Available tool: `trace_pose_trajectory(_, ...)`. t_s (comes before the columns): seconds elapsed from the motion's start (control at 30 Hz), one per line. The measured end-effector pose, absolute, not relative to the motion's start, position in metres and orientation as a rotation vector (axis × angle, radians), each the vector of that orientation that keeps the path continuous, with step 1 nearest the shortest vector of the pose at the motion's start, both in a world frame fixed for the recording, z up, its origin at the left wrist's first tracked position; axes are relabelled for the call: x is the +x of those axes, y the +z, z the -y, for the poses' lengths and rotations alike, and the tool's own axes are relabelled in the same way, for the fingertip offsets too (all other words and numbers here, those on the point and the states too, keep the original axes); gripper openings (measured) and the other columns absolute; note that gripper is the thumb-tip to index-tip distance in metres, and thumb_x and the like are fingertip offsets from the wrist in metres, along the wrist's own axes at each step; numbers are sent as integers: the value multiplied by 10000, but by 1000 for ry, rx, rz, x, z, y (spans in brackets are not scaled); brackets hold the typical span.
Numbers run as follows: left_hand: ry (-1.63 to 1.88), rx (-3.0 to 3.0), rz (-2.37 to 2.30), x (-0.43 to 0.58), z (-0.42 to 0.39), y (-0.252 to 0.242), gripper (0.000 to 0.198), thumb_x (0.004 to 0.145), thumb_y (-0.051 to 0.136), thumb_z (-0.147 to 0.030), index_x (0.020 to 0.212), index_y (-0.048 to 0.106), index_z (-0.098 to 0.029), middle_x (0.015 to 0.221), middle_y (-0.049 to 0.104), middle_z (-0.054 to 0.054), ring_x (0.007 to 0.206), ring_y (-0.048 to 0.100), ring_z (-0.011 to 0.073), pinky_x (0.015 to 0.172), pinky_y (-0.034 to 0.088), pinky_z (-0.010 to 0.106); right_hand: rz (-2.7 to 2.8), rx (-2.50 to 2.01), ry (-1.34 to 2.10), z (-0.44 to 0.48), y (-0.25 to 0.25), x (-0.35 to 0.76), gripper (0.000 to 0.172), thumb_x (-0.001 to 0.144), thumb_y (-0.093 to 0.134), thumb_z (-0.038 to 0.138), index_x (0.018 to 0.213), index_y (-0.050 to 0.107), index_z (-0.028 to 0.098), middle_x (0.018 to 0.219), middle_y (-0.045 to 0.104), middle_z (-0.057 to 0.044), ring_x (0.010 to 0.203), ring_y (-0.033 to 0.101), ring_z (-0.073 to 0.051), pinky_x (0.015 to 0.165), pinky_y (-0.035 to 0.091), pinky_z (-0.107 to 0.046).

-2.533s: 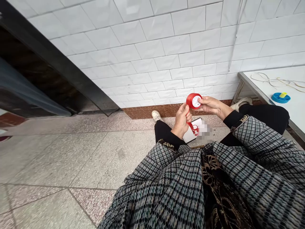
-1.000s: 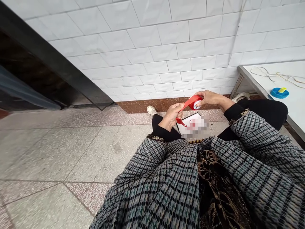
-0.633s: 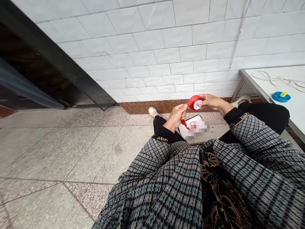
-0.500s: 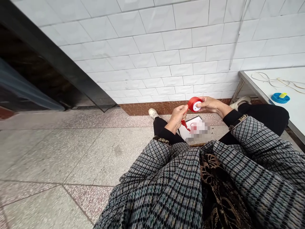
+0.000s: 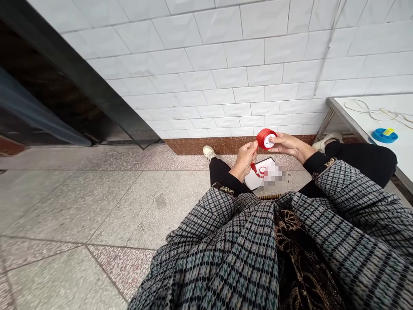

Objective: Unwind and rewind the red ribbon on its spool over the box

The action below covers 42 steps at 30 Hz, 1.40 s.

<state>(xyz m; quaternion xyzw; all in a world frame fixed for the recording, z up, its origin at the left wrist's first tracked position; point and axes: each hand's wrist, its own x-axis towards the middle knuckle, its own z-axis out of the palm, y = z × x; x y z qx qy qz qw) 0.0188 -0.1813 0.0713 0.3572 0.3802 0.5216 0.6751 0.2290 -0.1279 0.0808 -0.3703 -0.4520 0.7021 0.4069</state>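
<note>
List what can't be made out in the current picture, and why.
Head view, throughout:
Red roll: label print too small to read, partly under the right grip's thumb.
Red strip: part hidden inside the left grip.
White dark-edged item: right portion masked by pixelation.
Table: right end cut off by the picture edge.

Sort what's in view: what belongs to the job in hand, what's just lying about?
In the job:
Round red ribbon roll, in the right hand
Loose red ribbon strip, in the left hand
Possibly the flat, white, black-edged item below

Apparently lying about:
Round blue dish with yellow piece
Thin pale cords on the white tabletop
</note>
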Motion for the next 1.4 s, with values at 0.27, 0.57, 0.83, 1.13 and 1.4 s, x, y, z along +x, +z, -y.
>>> trace_pose_trajectory(0.27,1177,729,-706,21,177,70,486,928,963,-526,988,591,-220,546,293,-174,408,205,21,451,104,160,974,-820,1727,140,68,206,339,835,1042,206,1042,774,215,1087,864,-90,1212,809,-307,1201,657,-531)
trace_pose_trajectory(0.57,1112,684,-675,14,170,77,601,922,978,-504,829,454,-224,517,253,-172,398,195,10,429,107,137,924,-755,1722,145,57,193,324,917,987,246,1158,771,225,1244,866,-105,1398,758,-312,1235,647,-486)
trace_pose_trajectory(0.83,1126,639,-676,6,169,77,585,919,987,-455,831,455,-229,535,232,-173,402,148,12,422,107,147,979,-696,1734,148,63,194,384,856,1046,269,1141,794,220,1239,866,-106,1382,765,-329,1259,638,-522)
trace_pose_trajectory(1.13,1048,609,-661,-3,170,66,546,1040,868,-418,804,416,-223,526,232,-169,370,157,9,414,106,134,880,-747,1757,155,70,186,231,933,949,158,1103,794,175,1194,870,-129,1377,763,-331,1283,608,-563)
trace_pose_trajectory(1.4,987,652,-674,-7,168,74,510,968,942,-281,803,465,-206,524,243,-175,364,191,0,416,97,127,894,-757,1788,158,70,184,218,970,910,190,1152,791,174,1245,866,-146,1374,765,-328,1292,592,-575)
